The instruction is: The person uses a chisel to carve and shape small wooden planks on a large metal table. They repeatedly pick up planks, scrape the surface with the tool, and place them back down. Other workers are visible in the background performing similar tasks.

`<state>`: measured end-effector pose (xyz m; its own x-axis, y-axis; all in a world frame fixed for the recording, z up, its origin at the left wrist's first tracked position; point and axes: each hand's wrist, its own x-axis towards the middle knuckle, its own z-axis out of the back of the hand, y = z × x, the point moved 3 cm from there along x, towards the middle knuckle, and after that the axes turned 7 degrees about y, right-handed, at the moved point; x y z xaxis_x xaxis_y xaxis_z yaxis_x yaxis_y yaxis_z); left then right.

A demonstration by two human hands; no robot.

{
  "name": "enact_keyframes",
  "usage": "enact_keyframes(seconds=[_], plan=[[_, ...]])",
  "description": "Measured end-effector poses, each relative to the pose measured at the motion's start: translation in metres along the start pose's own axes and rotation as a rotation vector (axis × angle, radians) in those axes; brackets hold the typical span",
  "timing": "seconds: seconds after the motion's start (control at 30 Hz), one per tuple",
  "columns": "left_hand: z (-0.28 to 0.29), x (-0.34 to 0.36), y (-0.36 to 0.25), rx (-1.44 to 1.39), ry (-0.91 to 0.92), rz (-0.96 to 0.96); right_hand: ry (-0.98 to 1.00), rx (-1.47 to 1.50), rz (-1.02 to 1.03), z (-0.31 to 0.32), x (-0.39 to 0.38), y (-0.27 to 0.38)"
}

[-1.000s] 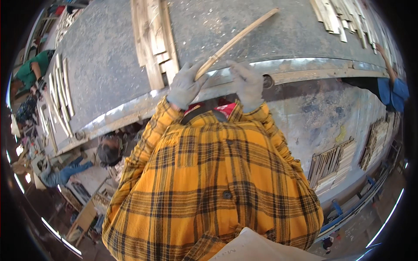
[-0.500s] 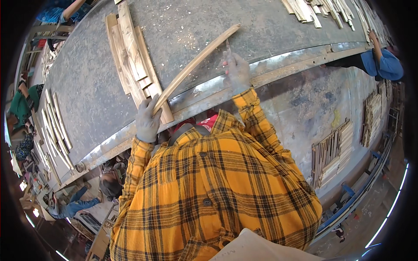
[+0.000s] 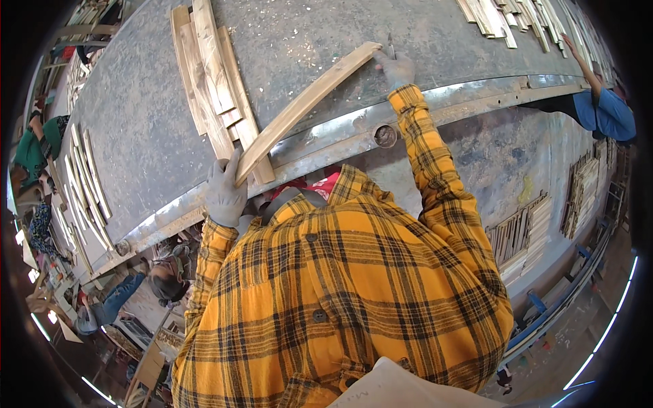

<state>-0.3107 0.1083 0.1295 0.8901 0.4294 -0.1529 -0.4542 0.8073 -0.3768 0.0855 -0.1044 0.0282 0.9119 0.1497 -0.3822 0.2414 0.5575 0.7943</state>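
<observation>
The gloved fingers of the left hand (image 3: pixel 226 196) are closed on the near end of a curved wooden strip (image 3: pixel 309 103), which slants up and rightward to the fingers of the right hand (image 3: pixel 398 69). Those are curled at its far end, a thin dark pointed tool (image 3: pixel 390 45) jutting beyond them; how firmly they grip either, I cannot tell. Just beyond the left fingers, a stack of wooden strips (image 3: pixel 212 75) lies on the grey surface (image 3: pixel 139 95), its nearest pieces crowding under the held strip's near end. Between the hands, further out, are scattered shavings (image 3: pixel 304 52); below the right fingers is a round recess (image 3: pixel 386 137). Well left of the left fingers lie loose strips (image 3: pixel 87 190); far right of the right fingers, a co-worker's hand (image 3: pixel 573 49) reaches over the surface.
</observation>
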Motion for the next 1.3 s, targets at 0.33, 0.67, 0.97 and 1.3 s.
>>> enact_keyframes(seconds=[0.33, 0.67, 0.97, 1.3], plan=[[-0.046, -0.006, 0.034, -0.276, 0.312, 0.087, 0.129, 0.430, 0.089, -0.016, 0.012, -0.007], [-0.046, -0.003, 0.030, -0.284, 0.313, 0.085, 0.098, 0.344, 0.171, -0.015, 0.033, -0.013], [-0.030, -0.001, 0.010, -0.024, 0.059, 0.093, 0.188, 0.250, -0.057, -0.008, 0.014, 0.028], [-0.025, -0.001, 0.018, -0.136, -0.235, 0.210, 0.953, 1.014, -0.094, -0.002, 0.055, -0.006]])
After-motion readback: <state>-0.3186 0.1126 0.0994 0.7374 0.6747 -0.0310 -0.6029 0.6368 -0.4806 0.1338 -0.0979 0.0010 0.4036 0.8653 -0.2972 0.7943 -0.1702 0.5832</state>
